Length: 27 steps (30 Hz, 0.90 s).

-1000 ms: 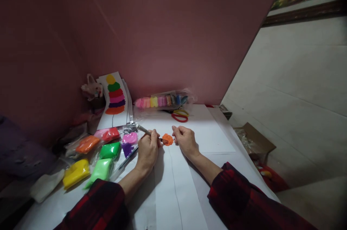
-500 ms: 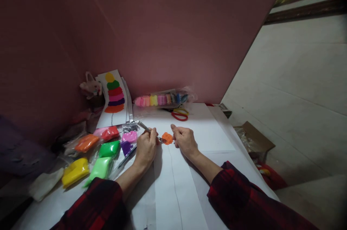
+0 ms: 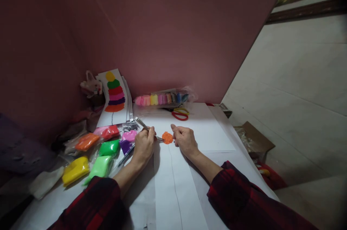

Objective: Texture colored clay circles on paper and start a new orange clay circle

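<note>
My left hand point(image 3: 144, 144) is closed round a metal fork point(image 3: 141, 123), its handle pointing up and to the left. The tines touch or lie just beside the left edge of a flattened, ridged round of orange clay point(image 3: 167, 137). This clay sits at the top of a pencil line on a long white strip of paper point(image 3: 169, 186). To the right of the clay, my right hand point(image 3: 185, 139) rests on the paper with curled fingers and the thumb up. Nothing shows between its fingers.
Bags of coloured clay, among them a yellow one point(image 3: 76, 171) and a light green one point(image 3: 99, 168), lie at left beside a pen point(image 3: 126, 156). Behind stand a card with coloured bands point(image 3: 116, 92), a pack of clay sticks point(image 3: 162, 99) and scissors point(image 3: 180, 114). A cardboard box point(image 3: 255, 136) is at right.
My left hand and the fork have shifted slightly left, drawing the tines toward the clay's left edge. My right hand and the clay stay in place.
</note>
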{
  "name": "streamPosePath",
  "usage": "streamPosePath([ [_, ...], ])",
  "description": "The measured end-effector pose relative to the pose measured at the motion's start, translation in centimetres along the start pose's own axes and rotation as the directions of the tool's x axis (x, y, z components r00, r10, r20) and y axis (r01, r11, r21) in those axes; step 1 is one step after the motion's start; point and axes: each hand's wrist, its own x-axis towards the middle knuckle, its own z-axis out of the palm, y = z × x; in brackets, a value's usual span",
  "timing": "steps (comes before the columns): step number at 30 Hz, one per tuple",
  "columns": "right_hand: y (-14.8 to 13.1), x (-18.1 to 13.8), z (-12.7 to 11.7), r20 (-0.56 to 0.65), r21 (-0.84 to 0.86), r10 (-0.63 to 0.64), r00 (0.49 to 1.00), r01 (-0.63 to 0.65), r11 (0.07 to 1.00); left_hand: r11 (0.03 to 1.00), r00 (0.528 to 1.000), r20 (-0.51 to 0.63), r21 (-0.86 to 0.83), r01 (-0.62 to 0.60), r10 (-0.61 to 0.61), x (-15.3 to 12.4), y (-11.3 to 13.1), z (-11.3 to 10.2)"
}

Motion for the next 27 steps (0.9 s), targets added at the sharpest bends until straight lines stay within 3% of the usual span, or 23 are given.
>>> streamPosePath([
  [7,0.01,0.04,0.02,0.001,0.007,0.001,1.000,-0.001,1.000,1.000,1.000,-0.029,-0.021,-0.001,0.000,0.15,-0.08,-0.04],
  [15,-0.02,-0.02,0.11,-0.013,0.024,-0.003,1.000,0.004,1.000,0.995,0.990,-0.137,-0.094,0.027,-0.040,-0.06,0.35,-0.16],
  [27,-0.06,-0.07,0.12,-0.002,-0.007,-0.008,1.000,0.008,1.000,0.997,0.999,-0.022,-0.067,-0.039,0.038,-0.12,0.02,0.49],
])
